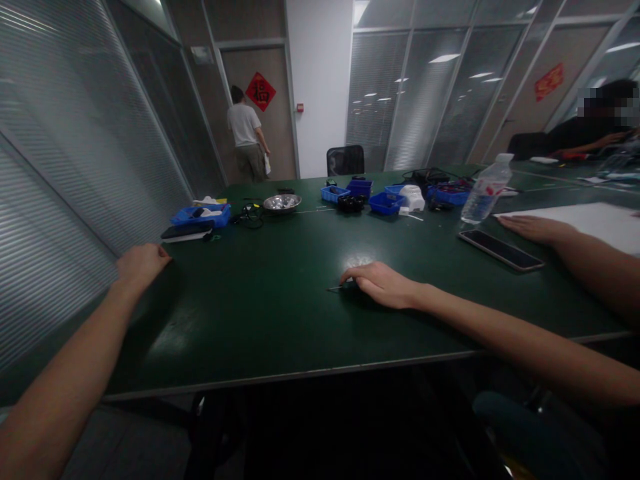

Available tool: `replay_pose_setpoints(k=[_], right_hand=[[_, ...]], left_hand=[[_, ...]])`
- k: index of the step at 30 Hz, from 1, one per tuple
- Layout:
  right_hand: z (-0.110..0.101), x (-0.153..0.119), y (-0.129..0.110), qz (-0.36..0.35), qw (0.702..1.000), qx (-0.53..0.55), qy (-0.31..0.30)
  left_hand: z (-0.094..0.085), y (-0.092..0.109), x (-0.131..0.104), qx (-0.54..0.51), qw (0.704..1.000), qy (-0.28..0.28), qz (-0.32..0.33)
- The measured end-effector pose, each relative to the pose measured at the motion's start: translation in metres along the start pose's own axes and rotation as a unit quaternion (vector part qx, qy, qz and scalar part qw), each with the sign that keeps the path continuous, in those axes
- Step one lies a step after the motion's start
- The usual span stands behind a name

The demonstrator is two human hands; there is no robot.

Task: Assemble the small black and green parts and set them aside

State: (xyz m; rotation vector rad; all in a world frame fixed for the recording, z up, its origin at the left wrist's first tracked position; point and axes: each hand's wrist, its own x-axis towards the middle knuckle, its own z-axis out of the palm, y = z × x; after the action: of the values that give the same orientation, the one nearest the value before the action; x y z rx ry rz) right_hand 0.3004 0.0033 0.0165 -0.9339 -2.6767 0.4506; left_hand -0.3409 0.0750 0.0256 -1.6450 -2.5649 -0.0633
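Note:
My right hand [383,285] rests low over the middle of the green table [270,313], its fingers bent around a thin, pale, needle-like metal piece [335,288]. The tip of that piece points left, close to the tabletop; the rest is hidden under my fingers. At the table's left edge is my left hand [144,265], fingers curled together. Whether anything is inside it cannot be seen. Beyond my left hand lies a black flat case or notebook [187,231]. A dark-screened phone [500,250] lies to the right of my right hand.
Another person's hand [535,227] lies on white paper [585,220] at the right. A clear water bottle [485,190] stands behind the phone. Farther back are a metal bowl [283,203], blue trays [387,203] and cables [351,203]. A person [245,130] stands by the door.

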Motion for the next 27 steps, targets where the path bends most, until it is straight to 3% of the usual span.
replay_pose_setpoints(k=[20,27], right_hand=[[-0.002,-0.001,-0.003,0.004,1.0,0.007,-0.004],[-0.001,-0.001,-0.001,0.0,1.0,0.003,-0.002]], left_hand=[[-0.002,0.005,-0.009,-0.017,1.0,0.018,0.006],[0.004,-0.003,0.003,-0.017,1.0,0.007,0.006]])
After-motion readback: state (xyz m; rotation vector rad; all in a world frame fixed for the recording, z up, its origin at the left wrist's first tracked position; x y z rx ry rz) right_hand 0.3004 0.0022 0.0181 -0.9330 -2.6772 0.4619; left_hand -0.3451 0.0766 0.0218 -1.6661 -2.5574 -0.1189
